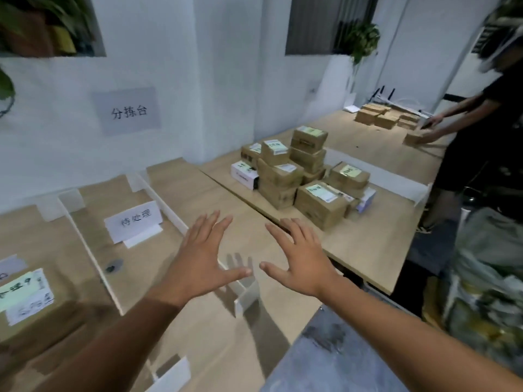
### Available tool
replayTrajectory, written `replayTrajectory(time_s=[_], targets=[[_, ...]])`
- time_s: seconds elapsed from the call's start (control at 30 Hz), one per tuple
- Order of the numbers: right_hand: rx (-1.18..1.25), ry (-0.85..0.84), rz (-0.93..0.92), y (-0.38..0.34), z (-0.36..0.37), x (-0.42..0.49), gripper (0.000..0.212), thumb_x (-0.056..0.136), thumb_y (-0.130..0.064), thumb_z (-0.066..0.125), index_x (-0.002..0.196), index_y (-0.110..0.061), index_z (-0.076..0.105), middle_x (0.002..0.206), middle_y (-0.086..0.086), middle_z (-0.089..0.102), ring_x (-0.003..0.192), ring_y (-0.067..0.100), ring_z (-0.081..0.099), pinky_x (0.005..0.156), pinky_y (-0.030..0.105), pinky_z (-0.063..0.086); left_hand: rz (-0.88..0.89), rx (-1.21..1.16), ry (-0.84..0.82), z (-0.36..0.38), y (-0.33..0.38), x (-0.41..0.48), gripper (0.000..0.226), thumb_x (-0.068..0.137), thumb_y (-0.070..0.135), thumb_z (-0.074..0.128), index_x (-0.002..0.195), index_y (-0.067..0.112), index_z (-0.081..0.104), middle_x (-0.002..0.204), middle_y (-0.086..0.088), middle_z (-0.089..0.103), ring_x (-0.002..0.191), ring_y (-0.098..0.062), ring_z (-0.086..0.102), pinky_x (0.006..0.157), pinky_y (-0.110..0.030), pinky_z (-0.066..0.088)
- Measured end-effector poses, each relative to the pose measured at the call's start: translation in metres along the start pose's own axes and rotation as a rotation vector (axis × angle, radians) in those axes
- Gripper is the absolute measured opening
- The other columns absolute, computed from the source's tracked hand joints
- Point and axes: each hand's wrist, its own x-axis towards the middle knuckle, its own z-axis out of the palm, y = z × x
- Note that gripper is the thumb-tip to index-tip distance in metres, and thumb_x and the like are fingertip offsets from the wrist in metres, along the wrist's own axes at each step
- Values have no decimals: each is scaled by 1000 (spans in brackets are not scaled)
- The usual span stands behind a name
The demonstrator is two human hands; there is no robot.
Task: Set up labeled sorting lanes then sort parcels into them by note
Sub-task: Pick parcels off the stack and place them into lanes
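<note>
My left hand (pixel 202 260) and my right hand (pixel 300 257) hover side by side over the wooden table (pixel 215 193), fingers spread, holding nothing. White divider strips (pixel 167 206) split the table into lanes. A folded white label card (pixel 134 224) stands in the middle lane. One cardboard parcel (pixel 28 304) with a green note lies in the left lane. A pile of several cardboard parcels (pixel 300 176), most with green notes, stands on the adjoining table ahead of my right hand.
A paper sign (pixel 128 111) hangs on the white wall. Another person (pixel 475 131) handles boxes at the far right table, where more parcels (pixel 379 116) lie. Bags (pixel 486 278) are heaped on the right. A grey surface (pixel 334 355) lies below my right forearm.
</note>
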Motion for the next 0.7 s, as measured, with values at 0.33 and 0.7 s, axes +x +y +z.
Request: replayTrajectory(time_s=[0.33, 0.7], targets=[[-38, -29, 163, 234, -44, -12, 84, 89, -80, 34, 160, -42, 12, 166, 5, 19, 153, 27, 11, 124, 46, 15, 77, -12, -62, 143, 147, 158, 122, 60, 98, 48, 158, 43, 3, 170, 10, -5, 156, -18, -11, 124, -40, -3], [77, -164, 101, 417, -11, 116, 85, 86, -77, 44, 158, -37, 21, 162, 3, 21, 148, 27, 24, 116, 45, 36, -34, -58, -152, 269, 170, 340, 130, 60, 100, 45, 162, 28, 5, 170, -5, 2, 157, -28, -2, 127, -51, 7]])
